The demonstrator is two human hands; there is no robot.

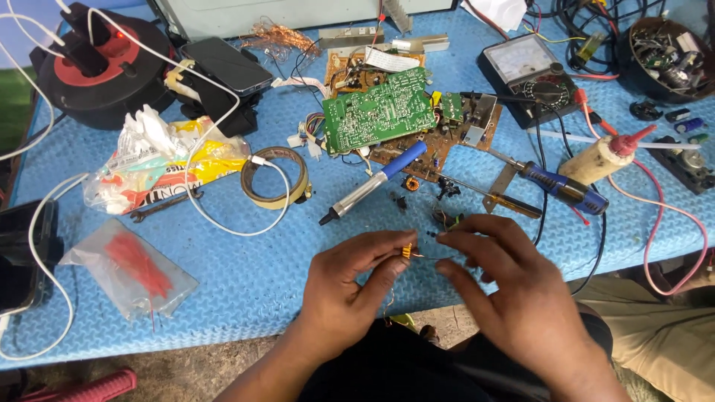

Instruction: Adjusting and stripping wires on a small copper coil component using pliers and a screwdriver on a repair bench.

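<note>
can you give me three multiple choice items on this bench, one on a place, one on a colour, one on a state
1. Where does the green circuit board lie?
A. beyond the hands
B. under the tape roll
C. on the floor

2. What colour is the mat?
A. red
B. blue
C. grey

3. What does the left hand do?
A. rests flat and empty
B. grips the screwdriver
C. pinches a small copper coil

Key: 1 A, it sits up the mat past both hands; 2 B, the bare surface is blue; 3 C, its fingers close on the coil, with the right hand at its wire.

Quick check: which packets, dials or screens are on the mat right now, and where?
Crumpled plastic packet: left, white, yellow, red.
Clear bag: near left, red pieces inside.
Phone: far left-centre, dark screen.
Analogue meter: far right, black, pale dial.
Glue bottle: right, beige, red nozzle.
</note>
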